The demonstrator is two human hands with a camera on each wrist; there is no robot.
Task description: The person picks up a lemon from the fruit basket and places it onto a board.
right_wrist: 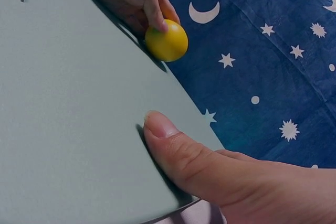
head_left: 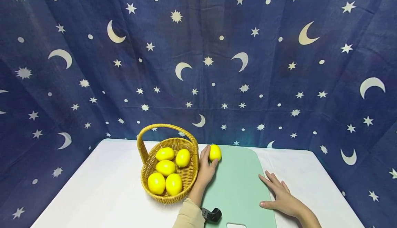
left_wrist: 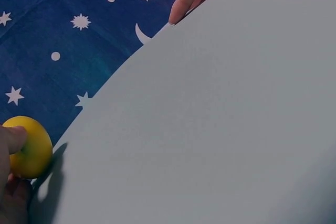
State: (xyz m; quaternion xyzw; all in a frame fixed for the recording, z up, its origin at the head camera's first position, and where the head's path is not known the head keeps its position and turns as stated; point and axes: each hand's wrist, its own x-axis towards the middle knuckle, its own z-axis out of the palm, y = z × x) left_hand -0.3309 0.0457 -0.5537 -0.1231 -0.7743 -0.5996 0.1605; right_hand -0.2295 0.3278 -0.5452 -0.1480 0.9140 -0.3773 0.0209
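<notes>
My left hand (head_left: 205,168) holds a yellow lemon (head_left: 215,152) between thumb and fingers at the far left corner of a pale green cutting board (head_left: 237,183). In the left wrist view the lemon (left_wrist: 30,148) shows at the lower left, with the thumb across it. My right hand (head_left: 283,197) is spread at the board's right edge, fingers apart and holding nothing. Its thumb (right_wrist: 178,153) extends over the board in the right wrist view. Whether that hand touches the board cannot be told.
Left of the board stands a wicker basket (head_left: 143,179) with a tall arched handle (head_left: 167,126) and several lemons (head_left: 165,168) inside. A white cloth (head_left: 108,186) covers the table. Behind it hangs a dark blue curtain (head_left: 214,83) with moons and stars.
</notes>
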